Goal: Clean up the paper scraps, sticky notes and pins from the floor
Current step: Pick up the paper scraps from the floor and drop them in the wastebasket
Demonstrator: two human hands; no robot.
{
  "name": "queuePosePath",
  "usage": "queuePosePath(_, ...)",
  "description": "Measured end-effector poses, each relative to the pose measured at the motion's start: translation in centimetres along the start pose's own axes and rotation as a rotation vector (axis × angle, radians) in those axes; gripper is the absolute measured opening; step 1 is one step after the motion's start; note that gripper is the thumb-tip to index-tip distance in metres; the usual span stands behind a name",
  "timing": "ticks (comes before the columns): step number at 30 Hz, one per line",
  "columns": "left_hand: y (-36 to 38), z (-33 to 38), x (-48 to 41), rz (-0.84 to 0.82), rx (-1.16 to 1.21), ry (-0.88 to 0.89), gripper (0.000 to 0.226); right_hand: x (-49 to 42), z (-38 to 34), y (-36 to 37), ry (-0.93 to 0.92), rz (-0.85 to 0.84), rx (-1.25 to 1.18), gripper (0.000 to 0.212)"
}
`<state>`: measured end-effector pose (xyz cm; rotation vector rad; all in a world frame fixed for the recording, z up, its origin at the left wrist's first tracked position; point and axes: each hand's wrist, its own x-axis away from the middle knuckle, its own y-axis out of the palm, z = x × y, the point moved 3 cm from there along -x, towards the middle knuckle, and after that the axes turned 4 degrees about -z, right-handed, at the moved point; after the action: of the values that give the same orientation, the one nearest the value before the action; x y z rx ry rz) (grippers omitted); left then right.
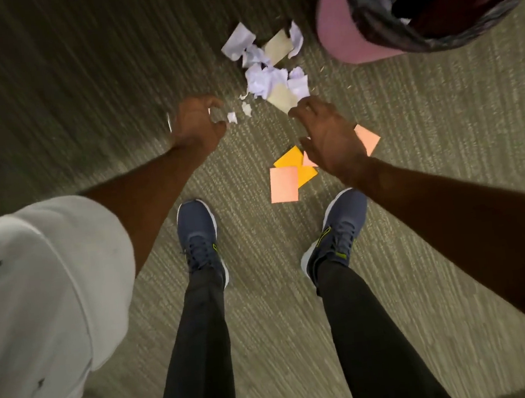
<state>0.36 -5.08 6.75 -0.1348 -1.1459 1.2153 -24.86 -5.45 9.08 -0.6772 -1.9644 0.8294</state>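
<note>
A heap of crumpled white and beige paper scraps (267, 67) lies on the carpet ahead of me, with two tiny white bits (240, 113) just left of it. Pink and orange sticky notes (285, 181) lie closer to my feet. My left hand (197, 124) hovers left of the tiny bits, fingers loosely curled and holding nothing. My right hand (329, 135) is spread above the sticky notes, fingertips near the beige scrap at the heap's near edge, and it covers part of the notes. A thin pin-like object (169, 122) lies left of my left hand.
A pink waste bin (339, 39) with a dark liner stands at the upper right, next to the paper heap. My two blue shoes (198, 235) stand on the striped green carpet (424, 108) just behind the sticky notes.
</note>
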Motion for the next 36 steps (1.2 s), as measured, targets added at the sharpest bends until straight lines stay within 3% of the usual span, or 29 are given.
queuePosePath(5,2.7,-3.5,-1.1,0.023,0.022,-0.047,0.025,-2.8,0.9,4.1,0.001,-0.090,0.095,0.064)
queuePosePath(13,6.6,-4.5,-5.6,0.078,0.108,-0.063,0.020,-7.6,4.6,7.0,0.125,0.083,-0.022,0.065)
queuePosePath(19,9.9,-5.8,-7.9,0.116,0.038,-0.158,0.057,-10.8,6.5,9.0,0.234,0.156,-0.048,0.082)
queuePosePath(24,11.0,-6.6,-7.3,0.225,0.033,-0.101,0.035,-12.5,6.7,9.8,0.355,0.177,-0.021,0.081)
queuePosePath(26,10.7,-7.5,-7.5,0.268,0.095,-0.069,0.038,-13.1,6.4,9.8,0.394,0.222,-0.020,0.077)
queuePosePath(29,9.8,-7.8,-7.9,0.272,0.008,-0.009,0.018,-13.8,6.0,10.0,0.401,0.241,-0.042,0.071)
queuePosePath(36,9.1,-7.4,-8.0,0.351,0.049,0.057,0.021,-13.7,5.6,11.0,0.385,0.278,-0.199,0.059)
